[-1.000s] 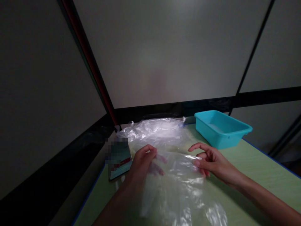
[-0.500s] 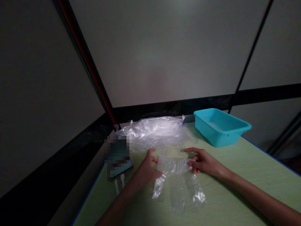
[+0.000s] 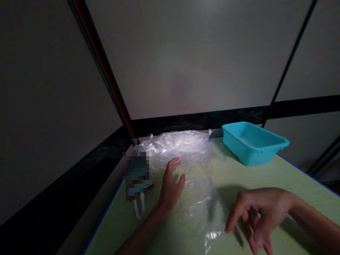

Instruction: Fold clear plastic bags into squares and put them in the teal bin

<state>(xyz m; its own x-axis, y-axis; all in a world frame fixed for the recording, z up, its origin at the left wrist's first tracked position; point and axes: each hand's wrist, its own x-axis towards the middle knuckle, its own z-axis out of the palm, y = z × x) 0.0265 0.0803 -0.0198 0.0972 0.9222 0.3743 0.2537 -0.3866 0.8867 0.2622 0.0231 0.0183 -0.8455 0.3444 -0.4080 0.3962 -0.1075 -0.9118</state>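
A thin, clear plastic piece [image 3: 203, 202] lies spread on the table in front of me; whether it is a bag or a disposable glove I cannot tell. Beside its upper left edge is my left hand [image 3: 171, 186], open, thumb and fingers apart with nothing between them. My right hand [image 3: 261, 212] hovers to the right of the plastic, blurred a little, its separated fingers pointing down and no object visible in them. Behind both hands rests a crumpled heap of clear plastic [image 3: 177, 141] against the wall.
A turquoise plastic basin [image 3: 257, 152] stands at the table's back right. At the left lies a phone-like device [image 3: 139, 177], partly pixelated, with a white looped strap [image 3: 140, 209] near it. The green table [image 3: 265, 177] has blue edging and meets the wall panels behind.
Both hands have let go of the clear plastic, which now lies flatter. My right hand has moved right and nearer to me, turning its fingers down. My left hand stays close by, its fingers spread.
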